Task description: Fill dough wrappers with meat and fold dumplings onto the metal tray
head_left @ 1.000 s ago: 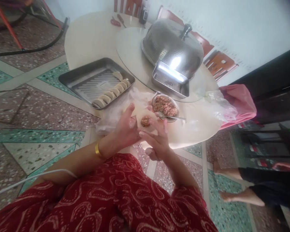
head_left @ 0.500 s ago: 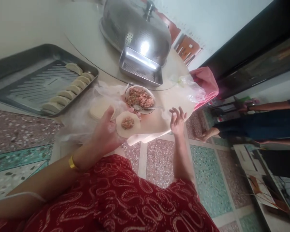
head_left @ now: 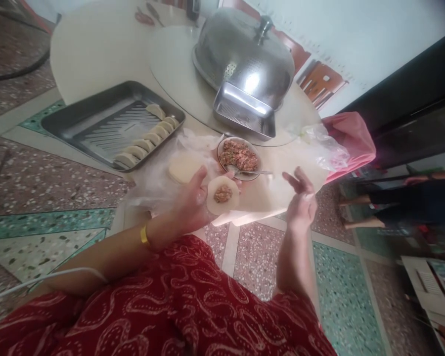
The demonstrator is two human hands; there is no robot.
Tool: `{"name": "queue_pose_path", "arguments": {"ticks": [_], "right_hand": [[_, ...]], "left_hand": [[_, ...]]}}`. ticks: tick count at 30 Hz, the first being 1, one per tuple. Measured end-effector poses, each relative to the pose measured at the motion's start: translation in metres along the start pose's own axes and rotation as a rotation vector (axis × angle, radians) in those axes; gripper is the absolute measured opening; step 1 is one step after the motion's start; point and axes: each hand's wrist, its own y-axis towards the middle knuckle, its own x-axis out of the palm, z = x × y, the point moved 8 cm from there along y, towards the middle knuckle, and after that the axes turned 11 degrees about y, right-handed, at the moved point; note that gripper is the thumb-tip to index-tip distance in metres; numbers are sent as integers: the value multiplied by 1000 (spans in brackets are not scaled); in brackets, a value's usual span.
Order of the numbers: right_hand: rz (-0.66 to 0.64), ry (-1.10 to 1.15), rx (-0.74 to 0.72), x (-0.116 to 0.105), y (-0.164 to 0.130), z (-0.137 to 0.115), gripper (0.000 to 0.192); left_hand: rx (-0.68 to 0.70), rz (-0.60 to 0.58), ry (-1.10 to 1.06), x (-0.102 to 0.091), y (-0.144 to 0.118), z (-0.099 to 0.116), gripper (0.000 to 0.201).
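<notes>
My left hand [head_left: 193,202] holds a round dumpling wrapper [head_left: 223,195] flat on its fingers, with a lump of minced filling in the middle. My right hand [head_left: 301,200] hovers empty to the right, fingers spread, apart from the wrapper. Just beyond the wrapper stands a bowl of minced filling [head_left: 239,157] with a spoon [head_left: 250,172] resting in it. A stack of wrappers [head_left: 183,167] lies on clear plastic to the left of the bowl. A metal tray [head_left: 96,123] farther left holds a row of folded dumplings [head_left: 148,142].
The round table [head_left: 96,54] also carries a large perforated metal dome lid [head_left: 244,59] over a steel tray, a clear plastic bag [head_left: 324,148] and a pink bag [head_left: 350,141]. Another person's legs [head_left: 378,207] stand at the right. Terrazzo floor lies below.
My right hand left the wrapper, swung out to the right and stayed open there. The left hand keeps holding the filled wrapper. The camera view has shifted.
</notes>
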Motion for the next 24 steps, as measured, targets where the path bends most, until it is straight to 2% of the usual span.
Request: {"name": "queue_pose_path", "arguments": {"ticks": [2,4,7,10,15,20,24], "right_hand": [[-186,240,-124,33,1,-40,59],[-400,329,-206,67,0,-67,57],[-574,378,-234,99,2,-80,51],[-624,399,-258,110,4,-80,47],[-624,388,-247,112,7,-85,51],[-703,281,-332,121,6,-97,47],[-646,241,-391,121,10,-105,45]], "left_hand": [[-16,-38,-2,2,-2,-3,62],[-44,-80,4,5,-6,-6,65],[-46,-91,23,8,-14,-6,64],[-8,-86,9,9,-20,-1,59],[1,-122,-14,8,-22,1,56],[-8,-95,25,3,-20,-2,57],[3,-76,22,2,-20,0,62]]}}
